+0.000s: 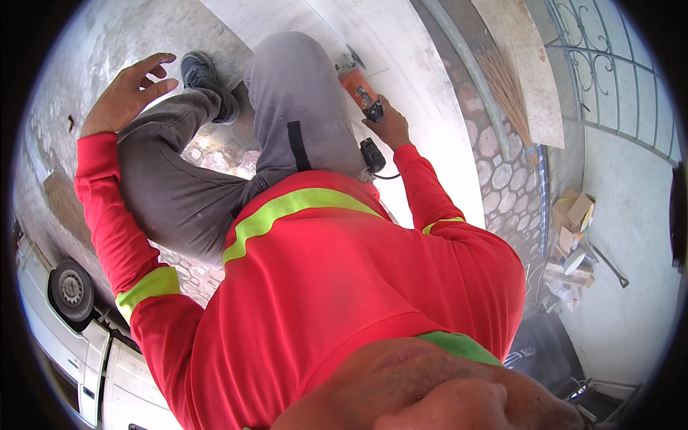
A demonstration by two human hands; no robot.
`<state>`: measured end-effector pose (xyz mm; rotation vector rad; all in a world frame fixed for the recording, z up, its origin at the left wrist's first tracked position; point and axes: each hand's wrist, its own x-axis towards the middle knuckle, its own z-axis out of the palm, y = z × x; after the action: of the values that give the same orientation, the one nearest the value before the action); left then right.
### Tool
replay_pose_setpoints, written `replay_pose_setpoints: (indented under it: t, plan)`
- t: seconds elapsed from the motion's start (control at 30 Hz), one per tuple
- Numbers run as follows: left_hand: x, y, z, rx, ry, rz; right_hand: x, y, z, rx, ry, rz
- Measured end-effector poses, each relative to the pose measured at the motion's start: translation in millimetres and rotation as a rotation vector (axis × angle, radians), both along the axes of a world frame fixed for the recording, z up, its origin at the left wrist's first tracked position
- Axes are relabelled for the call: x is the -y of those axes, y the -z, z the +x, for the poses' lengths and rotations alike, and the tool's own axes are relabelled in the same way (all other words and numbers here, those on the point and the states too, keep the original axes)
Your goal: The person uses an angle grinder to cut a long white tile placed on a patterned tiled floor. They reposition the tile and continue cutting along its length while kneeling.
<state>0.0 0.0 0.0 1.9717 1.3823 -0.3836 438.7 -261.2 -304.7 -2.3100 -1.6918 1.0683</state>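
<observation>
My right hand (390, 127) is closed round the black rear end of an orange angle grinder (358, 89). The grinder's head points away from me over a pale flat board (423, 129), just right of my bent knee in grey trousers. Whether its disc touches the board I cannot tell. Close by my right wrist a small black object (373, 155) with a cable lies against my thigh. My left hand (122, 100) hangs in the air beyond my other knee, fingers apart and loosely curled, holding nothing.
A long grey pipe (473, 79) and a stick broom (505, 89) lie right of the board on stone paving. Farther right are cardboard boxes (573, 211) by a wall and a metal grille (609, 64). A white vehicle (93, 351) stands at lower left.
</observation>
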Motion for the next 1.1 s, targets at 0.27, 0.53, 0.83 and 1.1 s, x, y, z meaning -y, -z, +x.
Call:
replay_pose_setpoints:
  t: [0.27, 0.53, 0.83, 1.1]
  plan:
    - [2.4, 1.1, 6.6, 0.04, -0.011, 0.008, 2.5, -1.4, 7.5, 0.014, -0.007, 0.012]
    - [-10.5, 23.2, -33.1, 0.058, 0.037, -0.034, 26.2, 9.9, -17.1, -0.002, 0.034, 0.048]
    - [-122.1, 11.2, 98.5, 0.087, 0.202, -0.181, -30.5, -106.7, 96.6, -0.051, 0.025, 0.322]
    - [-326.9, 123.5, 212.5, -0.011, 0.53, -0.406, -287.3, -141.1, 61.6, 0.075, 0.223, 0.558]
